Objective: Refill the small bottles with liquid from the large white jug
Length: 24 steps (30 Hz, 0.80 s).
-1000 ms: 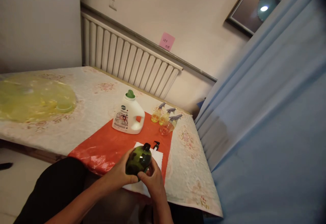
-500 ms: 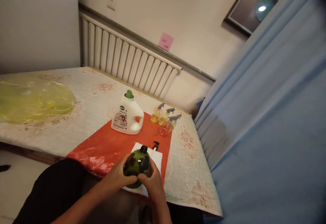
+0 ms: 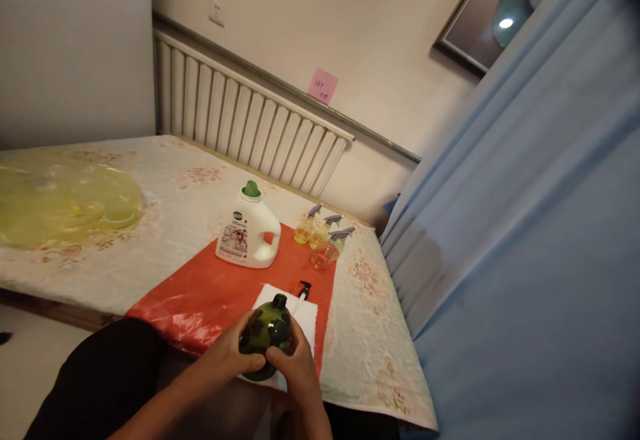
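Left hand point(image 3: 235, 348) and right hand point(image 3: 299, 363) wrapped round green bottle point(image 3: 265, 335), neck up — black pump point(image 3: 305, 289) lying just beyond on white sheet point(image 3: 307, 316); white jug point(image 3: 254, 235) far left.

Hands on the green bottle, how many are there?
2: the left hand on the left side of the green bottle, the right hand on its right. Both are partly hidden behind it.

Writing on a pink note point(image 3: 323, 85) and a white jug point(image 3: 257, 237), none clearly legible.
The note, on the wall point(image 3: 370, 40), bears two short handwritten lines; the jug's front has a dark oval badge point(image 3: 237, 216) and a printed label point(image 3: 233, 239), too small to read.
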Each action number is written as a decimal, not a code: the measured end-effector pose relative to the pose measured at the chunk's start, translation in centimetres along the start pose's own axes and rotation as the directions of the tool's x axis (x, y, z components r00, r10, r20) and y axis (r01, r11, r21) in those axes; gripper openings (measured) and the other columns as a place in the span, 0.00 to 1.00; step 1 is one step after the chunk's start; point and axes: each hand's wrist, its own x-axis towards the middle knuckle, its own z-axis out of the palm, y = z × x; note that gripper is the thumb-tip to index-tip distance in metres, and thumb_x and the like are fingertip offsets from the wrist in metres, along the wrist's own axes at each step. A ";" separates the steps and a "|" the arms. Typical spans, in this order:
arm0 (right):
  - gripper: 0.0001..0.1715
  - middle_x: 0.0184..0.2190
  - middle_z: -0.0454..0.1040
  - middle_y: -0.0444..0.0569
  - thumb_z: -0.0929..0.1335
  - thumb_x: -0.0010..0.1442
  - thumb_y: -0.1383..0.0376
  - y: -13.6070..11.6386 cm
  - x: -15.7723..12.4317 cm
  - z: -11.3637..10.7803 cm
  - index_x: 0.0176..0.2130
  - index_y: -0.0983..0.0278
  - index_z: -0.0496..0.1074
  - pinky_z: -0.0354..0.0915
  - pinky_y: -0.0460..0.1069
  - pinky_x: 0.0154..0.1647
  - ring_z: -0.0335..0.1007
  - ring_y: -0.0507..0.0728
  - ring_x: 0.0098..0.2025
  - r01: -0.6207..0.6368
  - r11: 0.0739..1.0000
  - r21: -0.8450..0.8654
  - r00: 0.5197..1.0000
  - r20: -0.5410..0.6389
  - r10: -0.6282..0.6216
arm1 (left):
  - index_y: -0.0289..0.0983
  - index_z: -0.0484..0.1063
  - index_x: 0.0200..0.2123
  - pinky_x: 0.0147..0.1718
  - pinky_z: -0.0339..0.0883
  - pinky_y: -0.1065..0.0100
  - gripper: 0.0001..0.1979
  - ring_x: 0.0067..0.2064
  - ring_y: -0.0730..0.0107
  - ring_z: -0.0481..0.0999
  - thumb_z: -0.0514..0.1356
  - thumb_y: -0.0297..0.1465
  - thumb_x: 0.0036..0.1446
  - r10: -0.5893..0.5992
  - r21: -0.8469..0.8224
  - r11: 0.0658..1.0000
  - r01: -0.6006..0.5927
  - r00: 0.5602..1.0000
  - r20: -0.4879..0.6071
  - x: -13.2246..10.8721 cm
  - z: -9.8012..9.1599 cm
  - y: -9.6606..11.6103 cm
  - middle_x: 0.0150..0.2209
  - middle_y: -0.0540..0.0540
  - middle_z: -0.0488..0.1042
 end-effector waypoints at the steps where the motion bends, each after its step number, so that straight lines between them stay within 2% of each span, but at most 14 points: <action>1: 0.39 0.52 0.75 0.50 0.74 0.44 0.68 0.0 0.0 0.0 0.56 0.63 0.66 0.64 0.56 0.57 0.70 0.63 0.54 0.000 1.000 0.000 1.000 -0.001 0.000 | 0.38 0.59 0.60 0.55 0.64 0.51 0.48 0.57 0.42 0.70 0.72 0.44 0.36 0.000 -0.010 1.000 0.000 1.000 0.015 0.0 0.0 -0.1 0.54 0.38 0.74; 8: 0.40 0.50 0.76 0.50 0.75 0.42 0.66 -0.3 0.0 0.0 0.56 0.64 0.67 0.64 0.57 0.56 0.70 0.64 0.53 -0.014 0.999 -0.053 1.000 -0.023 0.012 | 0.41 0.59 0.59 0.56 0.63 0.51 0.46 0.58 0.45 0.69 0.72 0.47 0.38 0.060 -0.130 0.991 -0.042 0.988 0.141 0.3 -0.4 -1.0 0.57 0.39 0.70; 14: 0.41 0.52 0.75 0.50 0.74 0.41 0.69 0.0 -0.1 0.2 0.56 0.64 0.67 0.64 0.57 0.56 0.70 0.64 0.54 -0.048 0.997 -0.055 0.999 -0.003 0.048 | 0.42 0.58 0.59 0.57 0.61 0.50 0.45 0.58 0.46 0.69 0.72 0.46 0.39 0.075 -0.249 0.968 -0.029 0.982 0.176 0.3 -0.7 -0.8 0.57 0.40 0.71; 20: 0.41 0.55 0.72 0.51 0.74 0.44 0.70 0.3 -0.2 0.8 0.58 0.63 0.65 0.62 0.58 0.59 0.67 0.64 0.58 -0.042 0.999 -0.026 0.999 0.009 0.042 | 0.42 0.60 0.58 0.56 0.62 0.51 0.42 0.57 0.46 0.70 0.72 0.38 0.39 0.066 -0.189 0.981 -0.034 0.983 0.170 0.7 -1.8 -0.9 0.56 0.41 0.72; 24: 0.47 0.57 0.70 0.58 0.77 0.44 0.62 1.6 0.2 0.0 0.60 0.64 0.62 0.65 0.61 0.55 0.69 0.67 0.56 -0.095 0.995 0.027 0.989 -0.109 0.098 | 0.42 0.60 0.58 0.57 0.61 0.52 0.42 0.60 0.47 0.67 0.71 0.36 0.39 0.085 -0.139 0.988 -0.071 0.991 0.101 1.8 -3.2 -0.8 0.58 0.43 0.71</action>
